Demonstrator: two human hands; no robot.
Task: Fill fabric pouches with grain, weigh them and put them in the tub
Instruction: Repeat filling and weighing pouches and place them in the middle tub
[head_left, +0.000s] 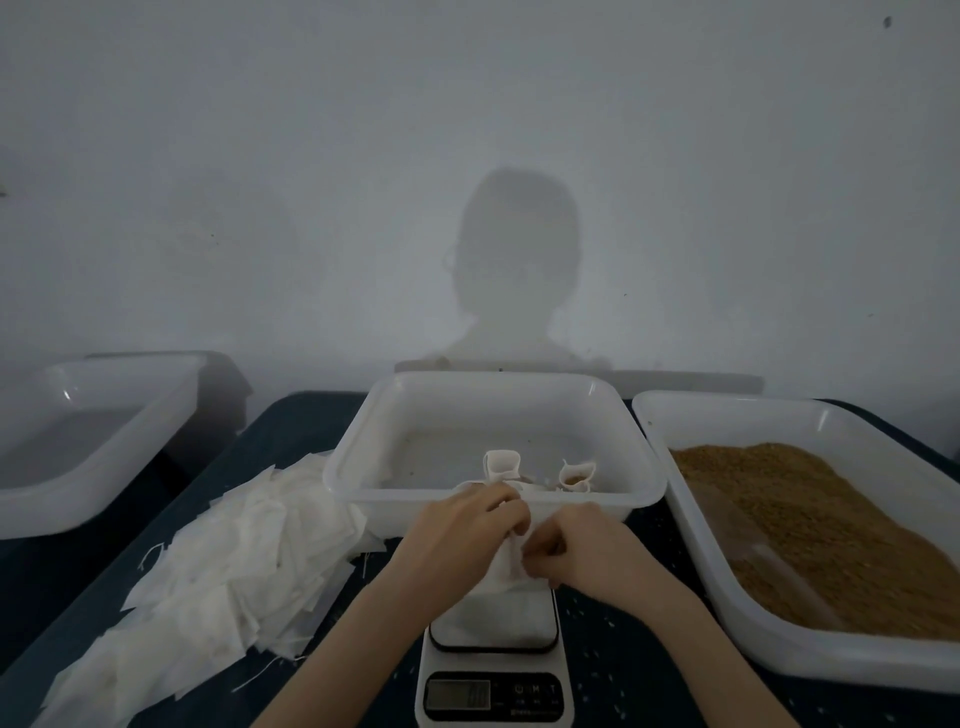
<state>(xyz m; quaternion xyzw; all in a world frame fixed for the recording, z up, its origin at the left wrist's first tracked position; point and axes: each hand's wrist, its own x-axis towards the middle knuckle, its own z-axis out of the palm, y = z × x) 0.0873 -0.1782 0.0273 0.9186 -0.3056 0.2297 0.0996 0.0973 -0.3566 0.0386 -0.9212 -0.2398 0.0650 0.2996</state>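
Both my hands hold one white fabric pouch (506, 566) just above the platform of the white kitchen scale (493, 654). My left hand (462, 530) grips its left side. My right hand (576, 551) pinches its right edge with curled fingers. Behind them stands the middle white tub (363, 488), with two filled pouches inside, one (501, 467) closed and one (575, 475) open showing grain. The right tub (727, 613) holds brown grain (810, 530) with a clear scoop lying in it.
A heap of flat empty pouches (218, 566) lies on the dark table left of the scale. Another white tub (93, 441) stands at the far left on a separate surface. Loose grains dot the table near the scale. A plain wall is behind.
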